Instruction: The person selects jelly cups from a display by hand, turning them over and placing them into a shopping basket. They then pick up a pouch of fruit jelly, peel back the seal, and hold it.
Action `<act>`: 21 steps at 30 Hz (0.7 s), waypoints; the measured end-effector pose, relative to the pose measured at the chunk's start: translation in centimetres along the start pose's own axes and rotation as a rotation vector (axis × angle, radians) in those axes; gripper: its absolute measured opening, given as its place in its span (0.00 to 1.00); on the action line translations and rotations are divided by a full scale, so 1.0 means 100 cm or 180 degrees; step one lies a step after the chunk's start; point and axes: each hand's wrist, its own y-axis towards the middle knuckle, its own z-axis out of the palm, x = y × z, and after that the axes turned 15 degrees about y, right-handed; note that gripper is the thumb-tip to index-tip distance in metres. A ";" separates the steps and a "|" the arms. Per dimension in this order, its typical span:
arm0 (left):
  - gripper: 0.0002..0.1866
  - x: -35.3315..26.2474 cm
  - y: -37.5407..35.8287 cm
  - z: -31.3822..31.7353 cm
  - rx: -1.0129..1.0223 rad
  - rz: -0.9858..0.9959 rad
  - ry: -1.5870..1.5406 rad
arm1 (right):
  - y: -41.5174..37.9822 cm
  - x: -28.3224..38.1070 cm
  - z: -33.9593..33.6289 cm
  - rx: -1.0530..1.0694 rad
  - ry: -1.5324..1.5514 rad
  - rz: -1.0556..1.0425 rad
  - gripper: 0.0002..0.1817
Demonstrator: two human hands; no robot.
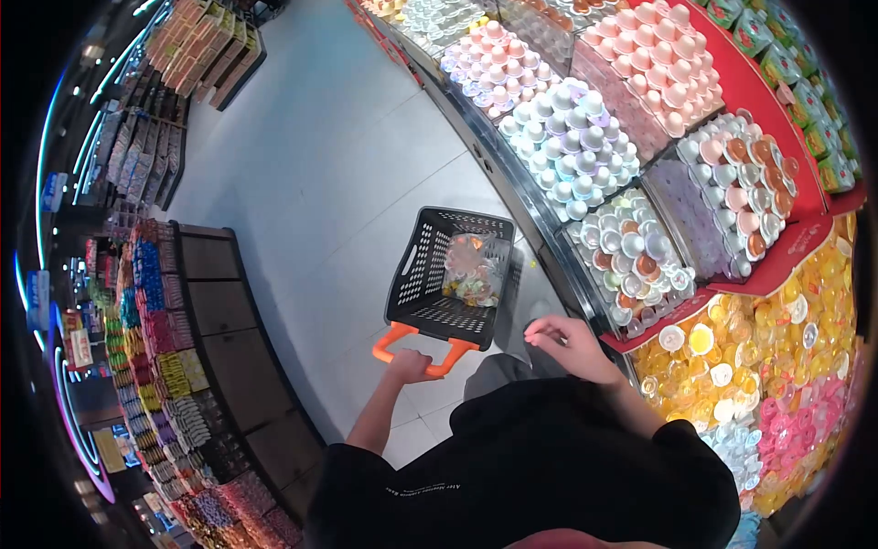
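My left hand is wrapped round the orange handle of a black shopping basket. Perforated walls surround a few items in clear plastic packaging at its bottom; their exact kind is hard to make out. To the right of the handle, my right hand hovers in front of my body with loosely bent fingers and nothing visible in it. The nearest goods to it are small clear and brown-topped cups, stacked in a display bin and apart from the hand.
A long display counter runs along my right, heaped with pastel cups and yellow and pink packaged cups. Shelves of colourful packets stand on the left above brown cabinets. Pale floor tiles stretch between them.
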 end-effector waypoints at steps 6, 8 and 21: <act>0.29 -0.009 0.021 -0.025 -0.0355 -0.0329 -0.0430 | 0.052 0.016 0.000 -0.0087 0.0908 0.0047 0.08; 0.27 -0.004 0.033 -0.028 -0.0441 -0.0373 -0.0453 | 0.069 0.027 0.005 -0.0099 0.0659 0.0179 0.08; 0.30 0.106 0.139 -0.143 -0.1661 -0.1139 -0.0837 | 0.179 0.071 0.028 0.0000 0.0099 0.0195 0.10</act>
